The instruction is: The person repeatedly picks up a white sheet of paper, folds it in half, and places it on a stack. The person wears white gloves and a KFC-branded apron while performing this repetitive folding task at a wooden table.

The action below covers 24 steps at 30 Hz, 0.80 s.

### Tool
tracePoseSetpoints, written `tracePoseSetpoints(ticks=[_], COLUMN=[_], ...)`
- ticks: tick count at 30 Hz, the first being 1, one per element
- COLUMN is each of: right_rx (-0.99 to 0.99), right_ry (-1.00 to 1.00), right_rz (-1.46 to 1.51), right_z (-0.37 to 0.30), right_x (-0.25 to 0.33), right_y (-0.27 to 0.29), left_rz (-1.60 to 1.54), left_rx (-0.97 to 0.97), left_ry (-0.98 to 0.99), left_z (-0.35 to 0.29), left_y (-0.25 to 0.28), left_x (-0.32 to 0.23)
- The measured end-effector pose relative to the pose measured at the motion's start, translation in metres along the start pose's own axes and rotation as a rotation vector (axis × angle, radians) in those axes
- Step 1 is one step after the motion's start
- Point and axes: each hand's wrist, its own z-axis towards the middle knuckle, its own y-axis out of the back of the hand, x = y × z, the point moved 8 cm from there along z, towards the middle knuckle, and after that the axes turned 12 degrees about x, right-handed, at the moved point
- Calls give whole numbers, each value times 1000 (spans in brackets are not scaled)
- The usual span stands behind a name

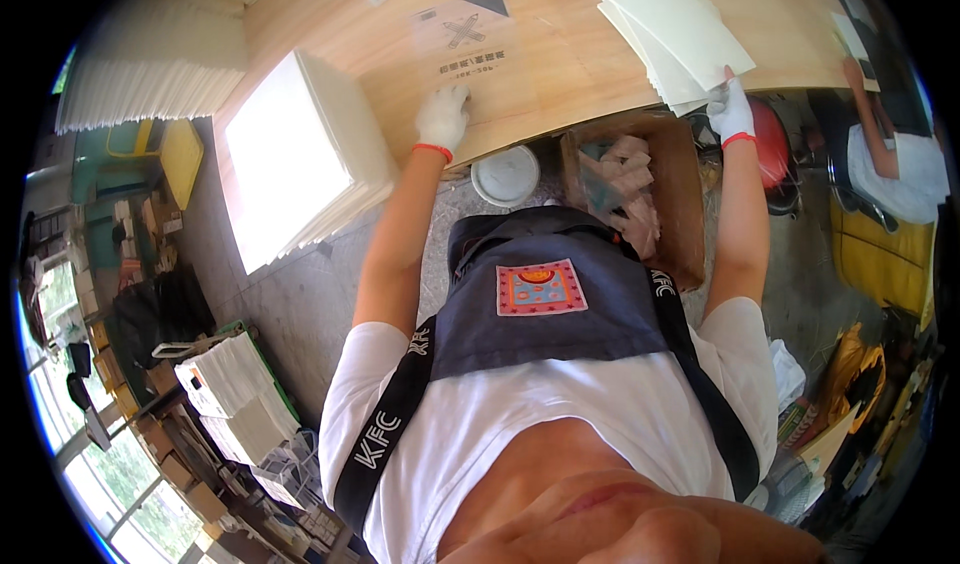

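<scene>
My left hand point(443, 120), in a white glove with a red cuff, rests on the wooden table by the near edge of a clear printed sleeve point(462, 39). Its fingers are slightly bent and apart, with nothing seen in them. The sleeve lies flat, with a dark corner and a crossed pencil-and-ruler picture. Over to the right, my right hand point(732, 112), gloved likewise with bare fingertips, grips the near corner of a fanned stack of white paper sheets point(675, 34). The sheets lie on the table by its front edge.
A tall stack of white paper point(290, 154) stands left of my left arm, another point(150, 64) beyond it. Below the table edge are a white bucket point(505, 176) and a cardboard box point(675, 199) of scraps. A red stool point(770, 144) and another person's arm point(872, 119) are at right.
</scene>
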Motion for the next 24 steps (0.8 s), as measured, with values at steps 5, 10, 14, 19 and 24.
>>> tracePoseSetpoints(ticks=[5, 10, 14, 19, 24], right_rx=[131, 152, 456, 728, 342], right_ry=[13, 99, -67, -381, -258], right_rz=[-157, -123, -164, -118, 31], right_z=[22, -25, -108, -153, -172], right_x=[19, -9, -82, -159, -176], right_y=[-9, -31, -78, -81, -72], left_rz=[-3, 65, -4, -52, -40], left_rx=[52, -63, -59, -52, -191], left_ry=[-14, 15, 51, 3, 21], left_z=[9, -5, -1, 3, -15], left_y=[4, 7, 9, 1, 5], left_x=[2, 2, 4, -11, 4])
